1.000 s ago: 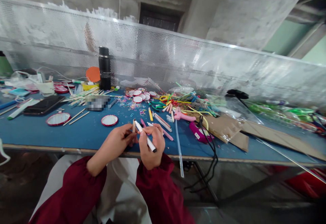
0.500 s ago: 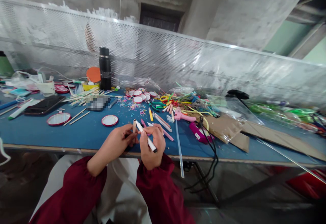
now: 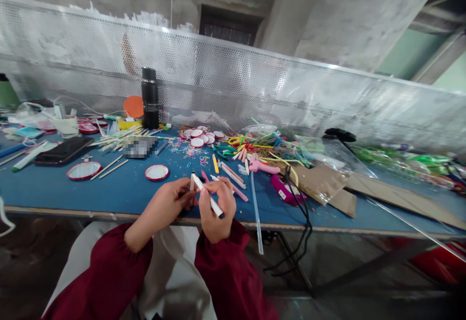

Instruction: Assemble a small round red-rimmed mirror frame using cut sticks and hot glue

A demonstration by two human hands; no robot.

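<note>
Blue table (image 3: 120, 189) before you, strewn with craft bits. Black bottle (image 3: 149, 97) upright at back. Your right hand (image 3: 215, 209) closed around white marker (image 3: 207, 195), above near table edge. Your left hand (image 3: 168, 204) pinches small wooden stick (image 3: 191, 180) at marker tip.

Even daylight, fisheye edges, sharp ctr.
</note>
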